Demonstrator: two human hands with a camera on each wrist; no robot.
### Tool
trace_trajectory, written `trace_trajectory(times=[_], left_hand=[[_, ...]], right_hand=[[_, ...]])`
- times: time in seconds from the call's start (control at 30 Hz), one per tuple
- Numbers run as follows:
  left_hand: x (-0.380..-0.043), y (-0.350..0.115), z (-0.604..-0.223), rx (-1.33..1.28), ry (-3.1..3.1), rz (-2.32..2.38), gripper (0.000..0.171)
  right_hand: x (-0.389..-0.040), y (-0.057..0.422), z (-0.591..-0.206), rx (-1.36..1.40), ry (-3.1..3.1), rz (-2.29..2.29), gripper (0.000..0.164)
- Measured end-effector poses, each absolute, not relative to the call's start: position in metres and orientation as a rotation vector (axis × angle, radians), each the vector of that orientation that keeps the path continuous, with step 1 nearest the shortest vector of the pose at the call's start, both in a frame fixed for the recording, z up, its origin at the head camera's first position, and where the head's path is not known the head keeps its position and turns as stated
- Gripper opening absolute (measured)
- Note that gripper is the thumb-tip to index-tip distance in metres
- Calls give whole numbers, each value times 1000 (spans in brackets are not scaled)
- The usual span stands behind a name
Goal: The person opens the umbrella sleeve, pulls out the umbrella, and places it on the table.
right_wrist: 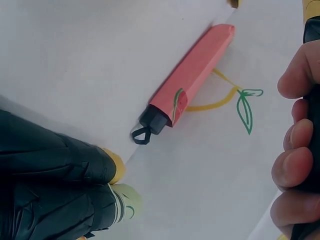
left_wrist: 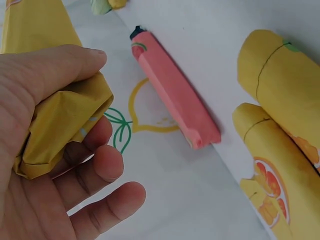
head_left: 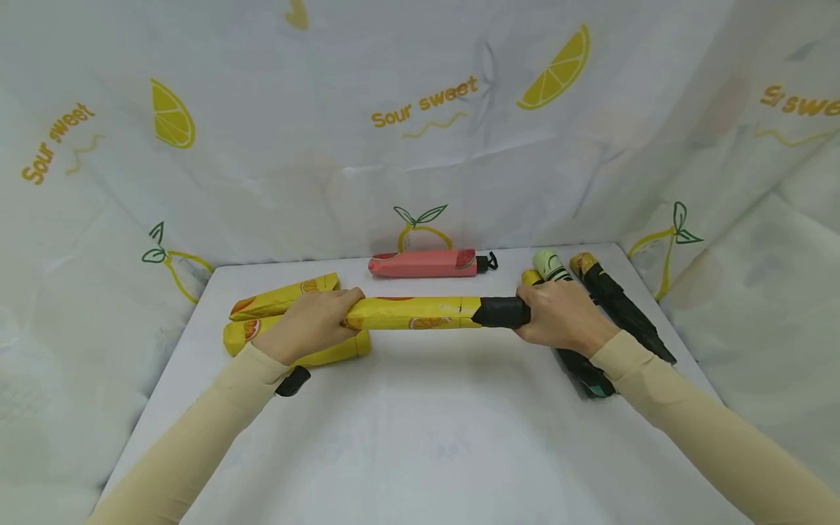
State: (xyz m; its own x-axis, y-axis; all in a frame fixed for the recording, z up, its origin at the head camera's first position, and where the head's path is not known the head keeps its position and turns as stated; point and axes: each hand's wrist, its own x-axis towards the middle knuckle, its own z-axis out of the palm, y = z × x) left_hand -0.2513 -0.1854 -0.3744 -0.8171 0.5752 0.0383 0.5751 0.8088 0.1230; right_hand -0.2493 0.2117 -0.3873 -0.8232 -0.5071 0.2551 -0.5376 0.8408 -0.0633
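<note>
A yellow folded umbrella (head_left: 413, 313) with printed orange slices is held level above the table, its black end to the right. My left hand (head_left: 316, 324) pinches its crumpled yellow end between thumb and fingers, as the left wrist view shows close up. Around the black end (head_left: 504, 312), my right hand (head_left: 561, 317) is curled; in the right wrist view its fingers (right_wrist: 295, 165) wrap that dark part at the edge. Behind the held umbrella lies a pink folded umbrella (head_left: 423, 264) with a black handle and strap. My hands touch only the yellow one.
Two yellow printed umbrellas (left_wrist: 280, 75) lie at the table's left, partly behind my left hand. Several dark folded umbrellas (head_left: 623, 306) with yellow or pale green ends lie at the right, partly hidden by my right hand. A white printed cloth (head_left: 262, 182) hangs behind the table.
</note>
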Motion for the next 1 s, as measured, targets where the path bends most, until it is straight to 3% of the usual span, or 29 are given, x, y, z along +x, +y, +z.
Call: trace_trajectory(times=[1.0], left_hand=[[-251,-193,-368,901,2964,249,25]], right_hand=[[-246,230,-389,776,-2783,220,29]])
